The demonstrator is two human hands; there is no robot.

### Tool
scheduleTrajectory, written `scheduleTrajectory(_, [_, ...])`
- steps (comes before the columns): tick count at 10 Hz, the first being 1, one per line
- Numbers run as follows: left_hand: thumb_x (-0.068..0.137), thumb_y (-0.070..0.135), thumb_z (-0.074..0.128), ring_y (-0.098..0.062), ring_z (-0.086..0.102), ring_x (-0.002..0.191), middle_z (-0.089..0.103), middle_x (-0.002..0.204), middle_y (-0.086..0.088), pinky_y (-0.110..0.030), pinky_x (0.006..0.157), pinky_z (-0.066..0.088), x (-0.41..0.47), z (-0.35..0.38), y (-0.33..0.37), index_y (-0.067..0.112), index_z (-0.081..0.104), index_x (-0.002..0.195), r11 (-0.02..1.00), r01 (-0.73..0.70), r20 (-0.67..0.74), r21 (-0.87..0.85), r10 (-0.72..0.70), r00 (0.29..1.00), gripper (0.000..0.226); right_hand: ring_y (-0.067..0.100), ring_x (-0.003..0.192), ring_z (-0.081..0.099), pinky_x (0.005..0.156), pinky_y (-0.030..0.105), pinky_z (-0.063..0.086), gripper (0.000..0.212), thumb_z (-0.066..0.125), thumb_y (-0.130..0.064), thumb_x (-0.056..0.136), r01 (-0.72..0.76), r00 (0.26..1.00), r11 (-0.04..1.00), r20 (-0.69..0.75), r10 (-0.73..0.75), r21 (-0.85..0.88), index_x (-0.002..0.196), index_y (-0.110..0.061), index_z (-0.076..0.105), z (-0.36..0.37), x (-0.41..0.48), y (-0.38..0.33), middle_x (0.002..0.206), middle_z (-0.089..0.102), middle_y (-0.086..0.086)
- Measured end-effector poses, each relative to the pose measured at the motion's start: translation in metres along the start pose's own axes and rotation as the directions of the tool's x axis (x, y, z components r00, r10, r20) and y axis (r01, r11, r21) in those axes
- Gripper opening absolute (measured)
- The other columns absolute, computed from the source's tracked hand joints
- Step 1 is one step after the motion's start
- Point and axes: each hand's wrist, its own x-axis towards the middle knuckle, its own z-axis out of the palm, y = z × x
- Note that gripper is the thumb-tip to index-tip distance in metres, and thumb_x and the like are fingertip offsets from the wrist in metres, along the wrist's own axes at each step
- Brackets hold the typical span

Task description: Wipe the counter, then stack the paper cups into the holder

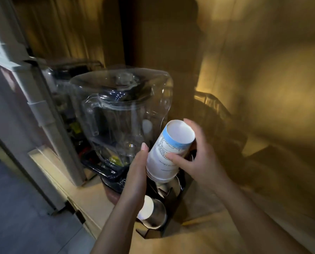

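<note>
Dim, warm-lit brown wall point(263, 70) behind a beige counter point(90, 204); grey floor point(15, 208) lower left.

The words on the stack of paper cups point(168, 153) are too blurry to read. The cups hide most of the black cup holder point(168, 202). The far wall point(263, 79) is a blur. Both arms are cut off at the bottom edge.

Hands: 2 — left hand point(134, 171), right hand point(193, 160).
Paper cup stack point(166, 154): 1, nested, exact cup count unreadable; at least 2 rims visible at lower end.
Cup holder point(173, 202): 1, black, 2 openings visible.
Blender point(120, 125): 1, under 1 clear cover.
Counter point(90, 195): 1.
</note>
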Motion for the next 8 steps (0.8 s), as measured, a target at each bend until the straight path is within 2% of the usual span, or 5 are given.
scheduleTrajectory(2, [0.083, 0.068, 0.038, -0.013, 0.062, 0.113, 0.069, 0.119, 0.003, -0.037, 0.098, 0.047, 0.012, 0.002, -0.016, 0.033, 0.064, 0.114, 0.997, -0.058, 0.015, -0.052, 0.058, 0.998, 0.054, 0.01, 0.12, 0.042, 0.098, 0.037, 0.042, 0.076, 0.07, -0.051, 0.07, -0.048, 0.992, 0.983, 0.106, 0.067, -0.175, 0.13, -0.037, 0.026, 0.032, -0.006, 0.032, 0.134, 0.046, -0.009])
scheduleTrajectory(3, [0.093, 0.043, 0.045, -0.016, 0.062, 0.108, 0.066, 0.119, -0.001, -0.034, 0.092, 0.049, 0.019, 0.003, -0.032, 0.031, 0.061, 0.11, 0.978, -0.095, -0.076, 0.186, 0.111, 0.991, 0.026, 0.005, 0.113, 0.037, 0.097, 0.031, 0.027, 0.068, 0.06, -0.054, 0.076, -0.006, 0.978, 0.924, 0.189, 0.085, -0.384, 0.13, -0.034, 0.025, 0.045, -0.016, 0.057, 0.135, 0.049, -0.007])
scheduleTrajectory(4, [0.096, 0.025, 0.042, -0.022, 0.056, 0.113, 0.059, 0.125, -0.006, -0.035, 0.091, 0.046, 0.025, 0.004, -0.049, 0.016, 0.048, 0.126, 0.695, -0.139, -0.02, 0.705, 0.215, 0.976, 0.032, 0.012, 0.115, 0.047, 0.103, 0.028, 0.009, 0.051, 0.053, -0.045, 0.082, 0.062, 0.97, 0.844, 0.232, 0.076, -0.533, 0.125, -0.023, 0.036, 0.052, -0.023, 0.073, 0.122, 0.058, -0.001])
scheduleTrajectory(5, [0.098, 0.026, 0.036, -0.025, 0.052, 0.121, 0.05, 0.137, -0.01, -0.036, 0.096, 0.043, 0.03, 0.009, -0.055, 0.011, 0.035, 0.138, 0.526, -0.138, 0.002, 0.839, 0.251, 0.968, 0.043, 0.018, 0.105, 0.053, 0.103, 0.032, 0.007, 0.034, 0.043, -0.042, 0.087, 0.081, 0.962, 0.808, 0.259, 0.09, -0.584, 0.115, -0.022, 0.04, 0.051, -0.016, 0.068, 0.107, 0.061, 0.0])
scheduleTrajectory(8, [0.094, 0.023, 0.043, -0.026, 0.057, 0.112, 0.058, 0.125, -0.009, -0.032, 0.083, 0.044, 0.029, 0.009, -0.045, 0.013, 0.046, 0.13, 0.44, -0.218, 0.061, 0.871, 0.344, 0.937, 0.037, 0.019, 0.114, 0.045, 0.106, 0.039, 0.02, 0.034, 0.053, -0.032, 0.085, 0.05, 0.858, 0.866, 0.465, 0.218, -0.498, 0.116, -0.02, 0.045, 0.027, -0.002, 0.044, 0.119, 0.055, 0.002])
